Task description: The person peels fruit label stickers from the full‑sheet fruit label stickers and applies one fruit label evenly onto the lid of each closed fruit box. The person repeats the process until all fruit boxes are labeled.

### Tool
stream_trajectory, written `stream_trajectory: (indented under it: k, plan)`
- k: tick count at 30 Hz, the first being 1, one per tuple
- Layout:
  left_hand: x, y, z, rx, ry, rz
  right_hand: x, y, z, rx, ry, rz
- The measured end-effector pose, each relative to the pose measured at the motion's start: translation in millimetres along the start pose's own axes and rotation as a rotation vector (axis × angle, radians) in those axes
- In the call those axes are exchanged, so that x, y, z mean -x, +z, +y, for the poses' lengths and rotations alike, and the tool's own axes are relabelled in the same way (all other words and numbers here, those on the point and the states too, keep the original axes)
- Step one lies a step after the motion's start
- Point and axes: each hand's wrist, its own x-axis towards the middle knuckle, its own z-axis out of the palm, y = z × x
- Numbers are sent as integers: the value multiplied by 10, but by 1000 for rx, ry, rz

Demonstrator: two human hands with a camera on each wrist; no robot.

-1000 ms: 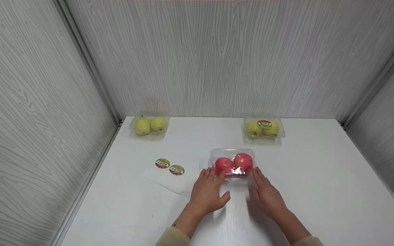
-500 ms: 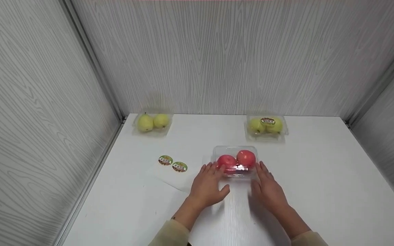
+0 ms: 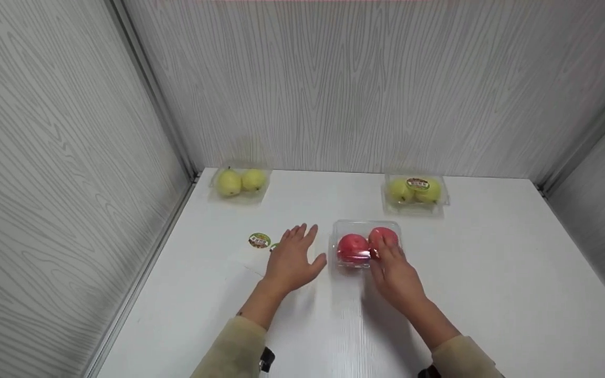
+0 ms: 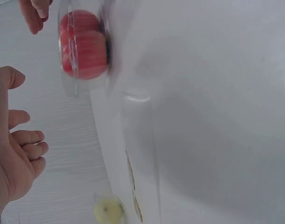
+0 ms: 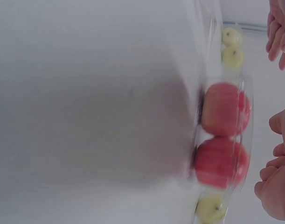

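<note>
A clear plastic box [image 3: 342, 227] holding two red apples [image 3: 353, 249] sits near the middle of the white table. My right hand [image 3: 398, 278] hovers over the box's front right part, fingers loosely extended; the right wrist view shows a gap between it and the lid. To the left, my left hand [image 3: 289, 262] is spread above a backing sheet with oval fruit stickers. One sticker [image 3: 259, 240] shows fully, while a second is mostly hidden behind the left fingers. Neither hand holds anything.
Two clear boxes of yellow-green pears stand along the back wall: the left box [image 3: 267, 194] has no visible sticker, and the right one bears an oval label [image 3: 418, 184]. Wood-grained panels [image 3: 308, 94] enclose the table at the back and sides.
My left hand has left the apple box and moved left over the stickers. My right hand has shifted from the box's right side to above its front right part. The head view has drifted slightly.
</note>
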Motion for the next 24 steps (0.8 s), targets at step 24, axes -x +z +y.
stream_trajectory:
  k: [24]
  plan:
    - [-27,-438,-1067,85,-277,-1,-69,826,-967,53,-329,-372]
